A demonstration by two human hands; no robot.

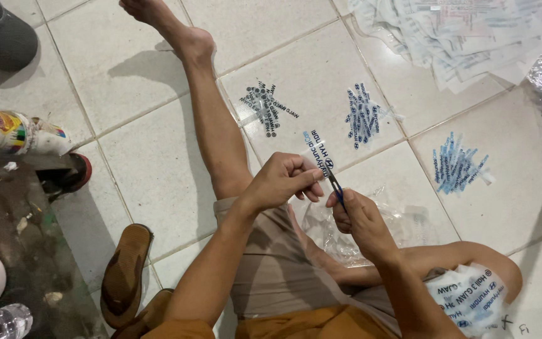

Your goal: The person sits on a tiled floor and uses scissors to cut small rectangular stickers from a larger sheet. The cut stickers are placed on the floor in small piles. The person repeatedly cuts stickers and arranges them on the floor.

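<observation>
white floor tiles (158,157) carry a heap of printed sheets (459,37) far right, then three small piles: black stickers (265,108), dark blue stickers (363,116), light blue stickers (456,166). a crumpled clear bag (359,229) lies under the hands. left hand (283,182) pinches a narrow sticker strip (320,150); right hand (356,216) has its grip closed on tweezers (337,185) touching it.
</observation>
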